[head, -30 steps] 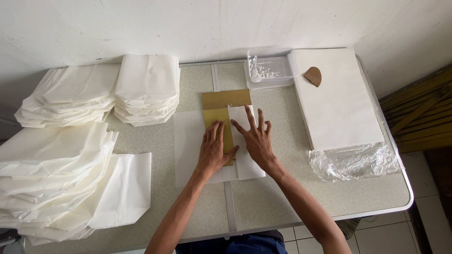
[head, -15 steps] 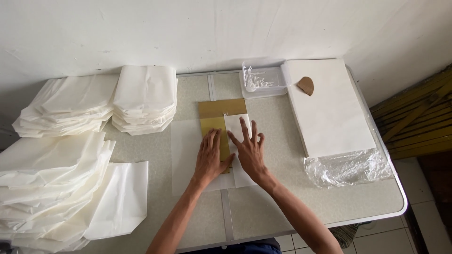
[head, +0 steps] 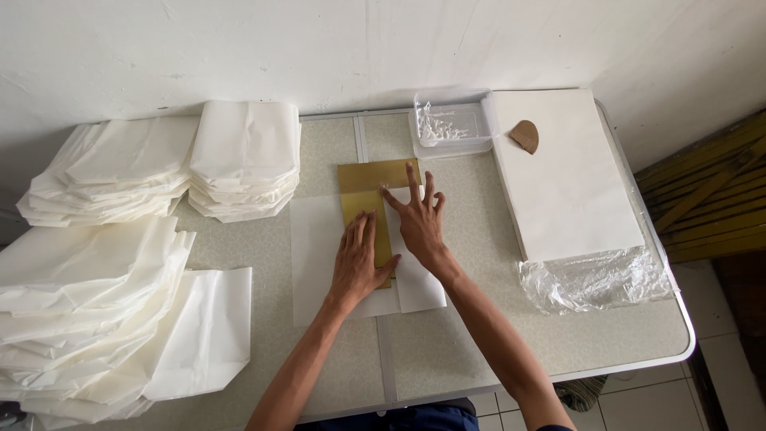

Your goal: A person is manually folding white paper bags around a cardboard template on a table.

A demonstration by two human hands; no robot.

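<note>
Table, speckled grey and smooth, carries thick stacks of folded white bags at the left and a flat ream of paper at the right. Mid-table lies a thin white sheet over a stiff tan card. Both the left hand and the right hand press it flat, fingers spread wide.
</note>
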